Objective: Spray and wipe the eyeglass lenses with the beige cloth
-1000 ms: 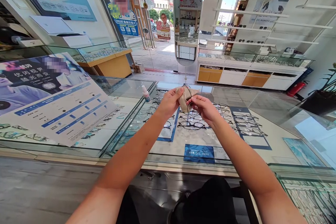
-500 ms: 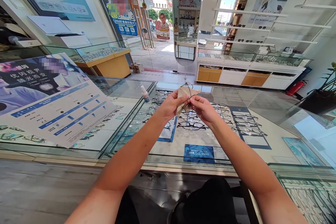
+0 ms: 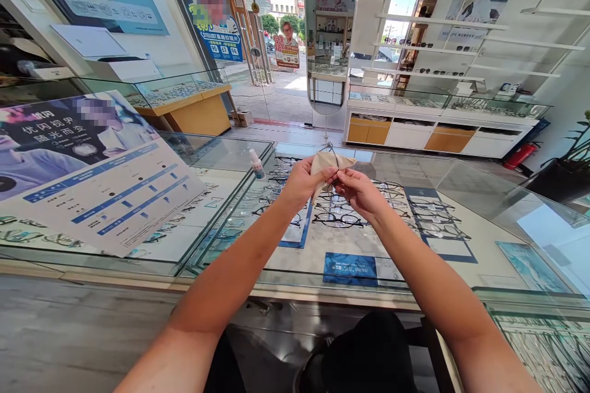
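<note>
My left hand (image 3: 300,183) and my right hand (image 3: 358,191) meet above a glass display counter (image 3: 415,178). Between them is a beige cleaning cloth (image 3: 328,164) folded around a pair of thin dark-framed glasses (image 3: 332,152). The left thumb and fingers pinch the cloth. The right fingers pinch the frame through the cloth's lower edge. Most of the glasses are hidden by the cloth and my fingers. Rows of spectacle frames (image 3: 338,219) lie inside the case under my hands.
A small spray bottle (image 3: 255,164) stands on the glass left of my hands. A large printed poster (image 3: 87,166) lies on the left counter. A tall oval mirror (image 3: 330,37) stands behind the counter. Shelves (image 3: 442,73) with eyewear line the right wall.
Both hands have kept rubbing the cloth over the glasses, shifting slightly; the cloth has been refolded a little and sits a bit lower between the fingers.
</note>
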The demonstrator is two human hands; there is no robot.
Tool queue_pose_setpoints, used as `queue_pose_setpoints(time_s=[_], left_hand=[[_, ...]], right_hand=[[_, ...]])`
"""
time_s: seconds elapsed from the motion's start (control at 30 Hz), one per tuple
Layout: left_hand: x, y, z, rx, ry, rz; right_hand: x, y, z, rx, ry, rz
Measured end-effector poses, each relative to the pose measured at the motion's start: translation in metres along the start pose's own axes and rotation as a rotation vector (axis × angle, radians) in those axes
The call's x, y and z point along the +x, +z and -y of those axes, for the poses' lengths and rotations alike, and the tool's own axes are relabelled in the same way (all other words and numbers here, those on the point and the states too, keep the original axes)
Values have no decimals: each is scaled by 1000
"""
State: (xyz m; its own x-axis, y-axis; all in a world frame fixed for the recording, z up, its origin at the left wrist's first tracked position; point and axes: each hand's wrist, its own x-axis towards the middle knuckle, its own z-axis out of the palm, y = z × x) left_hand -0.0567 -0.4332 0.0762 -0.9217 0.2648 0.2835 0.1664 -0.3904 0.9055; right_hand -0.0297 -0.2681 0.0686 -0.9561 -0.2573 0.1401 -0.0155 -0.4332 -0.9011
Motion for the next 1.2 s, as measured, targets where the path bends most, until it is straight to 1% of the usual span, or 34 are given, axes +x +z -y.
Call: queue_pose_setpoints(time_s=[0.2, 0.3, 0.37, 0.47, 0.53, 0.67, 0.77, 0.93, 1.03, 1.1, 1.2], left_hand=[[-5, 6, -3, 67, 114, -42], [-8, 10, -4, 75, 144, -127], [-9, 11, -3, 77, 151, -163], [-6, 9, -4, 59, 148, -119], [-3, 5, -6, 21, 113, -51], [0, -2, -14, -26, -3, 118], [0, -7, -18, -23, -37, 182], [-2, -13, -17, 11, -44, 174], [-1, -12, -16, 55, -12, 152], [-1, -10, -14, 74, 32, 119], [-3, -2, -11, 100, 101, 36]], right_hand=[[-4, 7, -5, -17, 22, 49], [-7, 13, -10, -54, 2, 82], [-9, 16, -11, -96, -19, 105], [-10, 15, -5, -138, -37, 94], [-10, 12, 1, -132, -34, 66], [-9, 5, 11, -77, -8, 30], [-7, 4, 10, -30, 23, 31], [-6, 6, 4, 63, 66, 56], [-8, 8, 2, 90, 98, 86], [-9, 11, 1, 86, 105, 103], [-11, 17, -3, 73, 83, 105]])
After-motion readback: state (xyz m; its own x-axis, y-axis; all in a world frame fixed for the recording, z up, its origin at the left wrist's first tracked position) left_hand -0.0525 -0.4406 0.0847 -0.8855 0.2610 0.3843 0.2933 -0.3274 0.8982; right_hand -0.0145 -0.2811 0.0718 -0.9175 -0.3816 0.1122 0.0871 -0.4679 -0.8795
